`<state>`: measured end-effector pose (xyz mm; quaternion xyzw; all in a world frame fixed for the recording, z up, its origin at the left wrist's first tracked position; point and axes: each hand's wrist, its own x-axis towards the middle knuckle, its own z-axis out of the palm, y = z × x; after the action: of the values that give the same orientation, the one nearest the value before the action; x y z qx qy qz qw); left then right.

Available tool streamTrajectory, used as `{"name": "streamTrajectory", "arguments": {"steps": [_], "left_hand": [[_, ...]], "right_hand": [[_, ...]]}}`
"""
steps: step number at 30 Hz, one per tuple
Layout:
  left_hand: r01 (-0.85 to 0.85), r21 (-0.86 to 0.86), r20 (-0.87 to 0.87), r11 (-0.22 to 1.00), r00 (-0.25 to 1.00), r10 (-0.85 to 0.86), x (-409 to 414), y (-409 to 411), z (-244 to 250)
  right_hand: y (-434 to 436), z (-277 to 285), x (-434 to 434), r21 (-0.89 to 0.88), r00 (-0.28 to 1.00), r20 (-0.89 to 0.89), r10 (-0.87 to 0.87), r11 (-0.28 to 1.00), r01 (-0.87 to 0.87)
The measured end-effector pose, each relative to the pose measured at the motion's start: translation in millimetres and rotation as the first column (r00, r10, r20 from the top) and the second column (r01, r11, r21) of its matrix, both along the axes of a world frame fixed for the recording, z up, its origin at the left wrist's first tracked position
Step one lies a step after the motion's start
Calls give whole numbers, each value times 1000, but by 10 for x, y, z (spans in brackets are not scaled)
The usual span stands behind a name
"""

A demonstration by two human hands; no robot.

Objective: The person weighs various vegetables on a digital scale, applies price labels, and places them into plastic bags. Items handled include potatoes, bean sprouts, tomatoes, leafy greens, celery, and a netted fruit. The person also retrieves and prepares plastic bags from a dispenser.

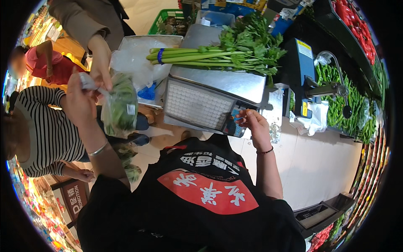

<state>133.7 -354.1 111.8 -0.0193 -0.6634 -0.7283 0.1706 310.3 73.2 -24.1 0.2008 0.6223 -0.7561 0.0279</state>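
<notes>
My left hand [80, 99] is raised at the gathered white neck of a clear plastic bag of green vegetables [119, 110]; its fingers are closed on that neck. Another person's hand [101, 61] reaches in from the top and touches the same bag. A small white label sticks to the bag's side. Over the small blue keypad at the right end of a weighing scale's key panel [200, 102], my right hand [256, 126] holds its fingers bent, with nothing in them. A bunch of celery [201, 55], bound with a blue band, lies across the scale's metal pan [217, 78].
Clear plastic bags [138, 60] lie on a tray left of the celery. Behind stand a green basket [167, 15] and a clear plastic bin [217, 18]. A blue-grey device [299, 69] stands before green peppers [337, 104] at right. A person in stripes [47, 126] is close on my left.
</notes>
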Motion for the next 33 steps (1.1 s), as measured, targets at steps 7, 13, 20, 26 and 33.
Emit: {"name": "streamTrajectory", "arguments": {"steps": [7, 13, 20, 26, 33], "left_hand": [[-263, -280, -132, 923, 963, 234, -231, -337, -304], [-461, -386, -482, 799, 839, 252, -267, 560, -247], [9, -980, -118, 199, 780, -614, -607, 2094, -942], [330, -939, 213, 102, 786, -581, -846, 2244, -853], [563, -246, 207, 789, 826, -525, -465, 1382, 25]], "right_hand": [[-164, -46, -112, 1, 999, 21, 31, 1000, -31], [-298, -87, -99, -29, 999, 0, 48, 998, -48], [-415, -97, -17, -49, 997, 28, 72, 996, -71], [-354, -160, 105, -60, 998, 55, 43, 997, -40], [-322, -63, 53, 14, 995, -54, 89, 996, -89]]}}
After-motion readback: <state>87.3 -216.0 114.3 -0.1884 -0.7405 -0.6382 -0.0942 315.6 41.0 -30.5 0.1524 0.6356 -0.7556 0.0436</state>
